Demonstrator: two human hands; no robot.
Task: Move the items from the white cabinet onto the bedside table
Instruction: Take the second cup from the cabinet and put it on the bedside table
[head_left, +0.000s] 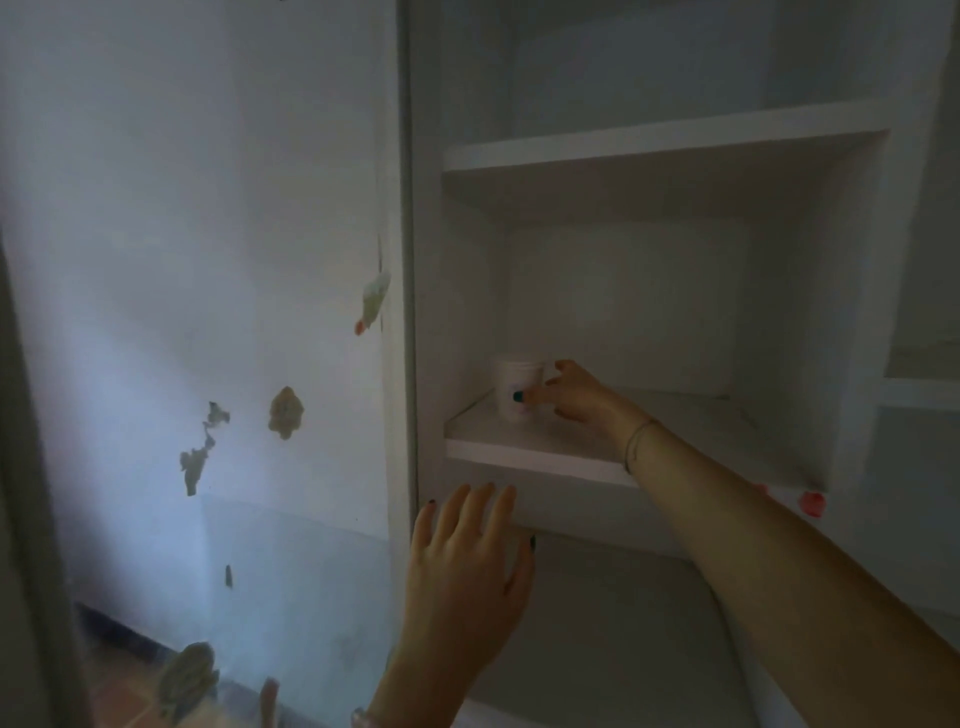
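On the middle shelf (519, 447) of the white cabinet (623, 145), the right hand (571, 397) curls round a small white tub (511, 376). Its thumb, with a dark-painted nail, lies across the tub's front, and the fingers wrap the tub's right side and back. The picture is dim and soft, so how firmly the hand grips cannot be told. The tub stands upright near the shelf's left end, set back from the front edge. A thin bracelet (636, 441) circles the right wrist, just right of the tub and lower.

Below the tub, in front of the cabinet under the shelf's front edge, the left hand (467, 561) is raised with its fingers straight and spread, holding nothing. Far right of the tub and lower, red stickers (812, 503) mark the cabinet front. Left of the tub, beyond the cabinet's side, a pale wall (208, 208) shows patches of peeled paint (285, 413).
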